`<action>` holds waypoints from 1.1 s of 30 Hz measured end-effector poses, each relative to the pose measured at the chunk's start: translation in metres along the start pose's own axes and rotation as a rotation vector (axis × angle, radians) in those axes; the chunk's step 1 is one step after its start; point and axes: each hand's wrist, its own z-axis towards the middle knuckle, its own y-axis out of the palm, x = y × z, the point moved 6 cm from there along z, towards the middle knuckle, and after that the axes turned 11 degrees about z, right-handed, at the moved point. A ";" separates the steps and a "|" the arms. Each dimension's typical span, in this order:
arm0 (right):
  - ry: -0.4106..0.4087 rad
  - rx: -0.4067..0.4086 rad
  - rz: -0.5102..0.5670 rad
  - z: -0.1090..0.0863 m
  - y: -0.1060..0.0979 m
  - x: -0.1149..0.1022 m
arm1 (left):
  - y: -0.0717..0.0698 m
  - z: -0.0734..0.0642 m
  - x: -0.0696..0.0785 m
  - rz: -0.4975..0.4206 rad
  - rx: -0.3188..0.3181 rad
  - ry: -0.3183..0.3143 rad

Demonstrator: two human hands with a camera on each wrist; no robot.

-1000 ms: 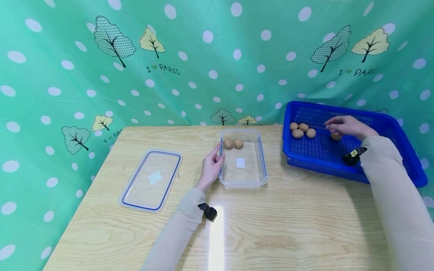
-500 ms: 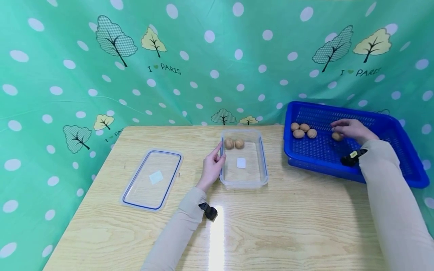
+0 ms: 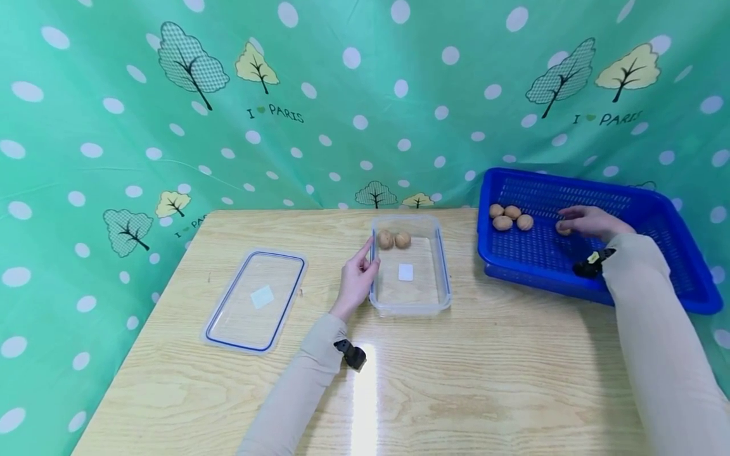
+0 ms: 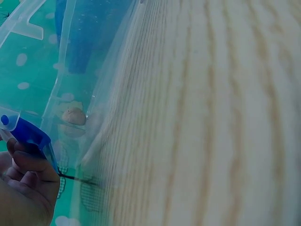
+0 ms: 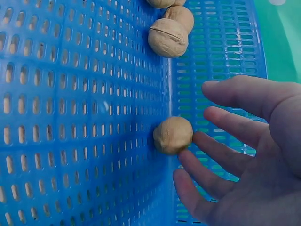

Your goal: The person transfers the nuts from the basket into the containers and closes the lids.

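Observation:
My left hand (image 3: 356, 283) holds the left side of a clear plastic box (image 3: 424, 307), thumb at the rim. In the left wrist view its fingers (image 4: 35, 165) curl by the box's blue-edged flap (image 4: 32, 135). Two walnuts (image 3: 402, 240) sit at the back of the box. Inside the blue basket (image 3: 542, 282), my right hand (image 3: 595, 221) is beside a single walnut (image 3: 563, 228). The right wrist view shows that walnut (image 5: 174, 135) against the fingertips (image 5: 186, 157), with the fingers spread and not around it. Several more walnuts (image 3: 502, 222) cluster at the basket's left end.
A clear lid with a blue seal (image 3: 256, 303) lies flat on the wooden table (image 3: 456, 386), left of the box. Behind the table hangs a green dotted cloth (image 3: 319, 63). The basket's raised rim (image 3: 570, 294) surrounds my right hand.
My right hand has moved slightly right and down, bringing its fingers to the single walnut. That walnut has shifted a little left over the last half second. My left hand stays at the box.

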 end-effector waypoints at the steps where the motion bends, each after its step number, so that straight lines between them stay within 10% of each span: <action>1: 0.000 -0.006 -0.002 0.000 0.000 0.000 | 0.000 0.000 0.000 -0.001 0.000 -0.001; 33: -0.029 -0.126 -0.016 0.026 0.017 0.002 | -0.001 0.000 -0.001 -0.013 -0.011 0.000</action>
